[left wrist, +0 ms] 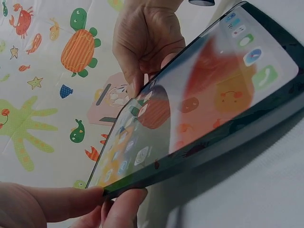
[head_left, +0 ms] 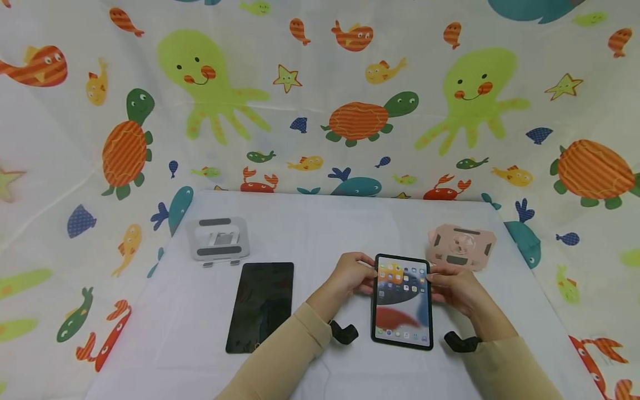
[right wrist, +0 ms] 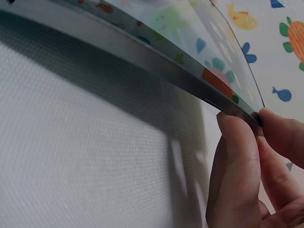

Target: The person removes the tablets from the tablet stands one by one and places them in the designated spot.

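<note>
A tablet (head_left: 403,303) with its screen lit and rows of app icons is held upright in portrait, right of the table's middle. My left hand (head_left: 351,272) pinches its upper left edge; in the left wrist view the thumb and fingers of that hand (left wrist: 61,209) grip the tablet's rim (left wrist: 190,166). Opposite, my right hand (head_left: 457,286) pinches the upper right edge. The right wrist view shows thumb and fingertips (right wrist: 240,142) on the thin side of the tablet (right wrist: 156,61). A shadow falls on the white cloth beneath the raised tablet.
A second tablet (head_left: 262,305), its screen dark, lies left of my left forearm. Behind it is a grey tablet case (head_left: 243,230). A pink case (head_left: 480,250) lies just beyond my right hand. A cloth printed with sea animals (head_left: 310,72) hangs behind the table.
</note>
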Available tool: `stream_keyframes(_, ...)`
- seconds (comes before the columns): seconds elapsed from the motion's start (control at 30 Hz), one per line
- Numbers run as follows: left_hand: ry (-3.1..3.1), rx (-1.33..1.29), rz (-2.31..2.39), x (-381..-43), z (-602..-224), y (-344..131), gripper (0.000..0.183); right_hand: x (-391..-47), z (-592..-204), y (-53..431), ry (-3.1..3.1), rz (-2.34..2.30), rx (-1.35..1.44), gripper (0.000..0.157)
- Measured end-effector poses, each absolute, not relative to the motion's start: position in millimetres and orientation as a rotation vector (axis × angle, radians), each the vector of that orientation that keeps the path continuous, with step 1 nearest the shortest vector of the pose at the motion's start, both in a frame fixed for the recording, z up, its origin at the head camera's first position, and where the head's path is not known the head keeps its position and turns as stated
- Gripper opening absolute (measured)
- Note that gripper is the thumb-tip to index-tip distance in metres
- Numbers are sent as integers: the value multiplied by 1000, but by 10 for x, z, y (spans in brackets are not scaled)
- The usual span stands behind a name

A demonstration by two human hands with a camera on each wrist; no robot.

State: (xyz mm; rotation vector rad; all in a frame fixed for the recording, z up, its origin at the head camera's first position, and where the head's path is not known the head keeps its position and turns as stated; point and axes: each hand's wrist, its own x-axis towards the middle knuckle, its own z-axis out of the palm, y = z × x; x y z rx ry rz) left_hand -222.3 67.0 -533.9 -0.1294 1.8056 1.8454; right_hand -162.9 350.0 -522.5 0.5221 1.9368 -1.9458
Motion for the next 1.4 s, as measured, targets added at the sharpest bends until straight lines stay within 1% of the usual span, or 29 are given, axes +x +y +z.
stream_keyframes(0.23,1831,-138,1845,-2296,-5339,528,22,-1805,-5219,3398,1918,-1919,490,9)
stream_keyframes(0.4,1802,-156,1843,-2321,-5367,457,21,-1866,-5241,3337,1923,-1895,498,9)
stream_keyframes(0.67,1773,-180,1794,-2300,-5377,429,15,-1810,-5320,3334,1910,-1874,501,9)
stream_keyframes(0.93,1754,-190,1752,-2285,-5372,452,10,-1708,-5330,3393,1914,-1865,509,23)
stream_keyframes(1.07,1767,-175,1751,-2294,-5369,466,10,-1681,-5320,3419,1932,-1850,548,27)
stream_keyframes(1.27,1768,-184,1760,-2310,-5366,537,12,-1639,-5297,3503,1957,-1827,517,28)
stream_keyframes(1.4,1746,-182,1759,-2320,-5359,528,13,-1630,-5295,3523,1971,-1816,481,25)
